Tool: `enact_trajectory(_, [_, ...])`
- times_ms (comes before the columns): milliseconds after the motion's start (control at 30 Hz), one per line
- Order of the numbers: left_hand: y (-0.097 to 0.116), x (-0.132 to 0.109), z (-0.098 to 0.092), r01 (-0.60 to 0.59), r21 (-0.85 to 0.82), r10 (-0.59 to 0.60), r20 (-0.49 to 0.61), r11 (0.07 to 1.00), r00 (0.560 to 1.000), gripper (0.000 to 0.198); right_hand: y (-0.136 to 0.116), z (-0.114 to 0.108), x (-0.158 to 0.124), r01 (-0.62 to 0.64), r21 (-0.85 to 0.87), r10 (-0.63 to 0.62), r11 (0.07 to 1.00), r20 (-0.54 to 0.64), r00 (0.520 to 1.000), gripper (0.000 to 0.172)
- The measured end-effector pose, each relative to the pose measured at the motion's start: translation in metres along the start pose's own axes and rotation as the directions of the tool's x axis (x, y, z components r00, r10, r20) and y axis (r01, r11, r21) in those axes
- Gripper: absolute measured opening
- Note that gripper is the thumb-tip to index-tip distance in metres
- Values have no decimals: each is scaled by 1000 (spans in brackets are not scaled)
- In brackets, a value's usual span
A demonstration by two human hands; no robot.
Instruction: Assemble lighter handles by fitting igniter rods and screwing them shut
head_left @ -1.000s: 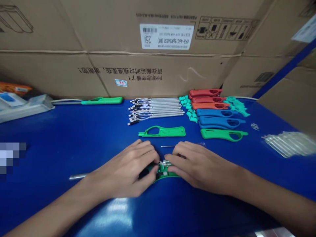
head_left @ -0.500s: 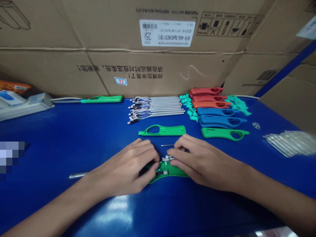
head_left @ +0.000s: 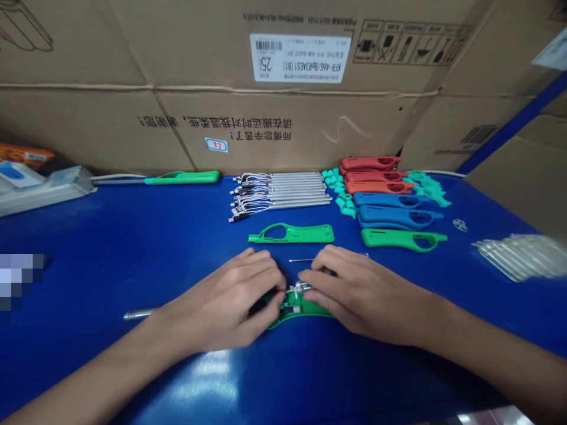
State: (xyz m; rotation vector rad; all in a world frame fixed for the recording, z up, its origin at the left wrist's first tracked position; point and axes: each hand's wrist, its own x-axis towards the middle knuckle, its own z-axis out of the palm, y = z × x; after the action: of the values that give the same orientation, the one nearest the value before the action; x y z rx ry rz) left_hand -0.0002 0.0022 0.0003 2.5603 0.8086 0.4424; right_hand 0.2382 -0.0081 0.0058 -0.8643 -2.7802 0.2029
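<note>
A green plastic lighter half-shell (head_left: pixel 305 313) lies on the blue bench under both my hands, with small dark and metal parts seated inside it. My left hand (head_left: pixel 225 301) pinches those parts at the shell's left end. My right hand (head_left: pixel 349 293) grips from the other side, its fingertips on the shell and beside a small metal fitting (head_left: pixel 301 287). The fingers hide much of the shell's left end. A thin metal rod (head_left: pixel 301 260) lies just beyond my right fingers, and a silver tube (head_left: pixel 137 315) sticks out from behind my left hand.
Beyond my hands lie a green shell (head_left: pixel 290 234), a row of wired metal tubes (head_left: pixel 279 192), and stacked red, blue and green shells (head_left: pixel 383 203). Clear plastic tubes (head_left: pixel 520 257) lie at right. Cardboard cartons (head_left: pixel 283 112) stand behind the blue bench (head_left: pixel 133 248).
Since a second ago, my right hand has shifted rightward, uncovering more of the green shell and metal fitting. My left hand has stayed nearly still. The view has tilted slightly.
</note>
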Motion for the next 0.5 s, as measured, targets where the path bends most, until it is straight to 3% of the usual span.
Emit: enact_trajectory(500, [0,0,0,-11,35,12,-17,999,1000,16,0,-1,0,17,11,-17,1000,-15,1000,26])
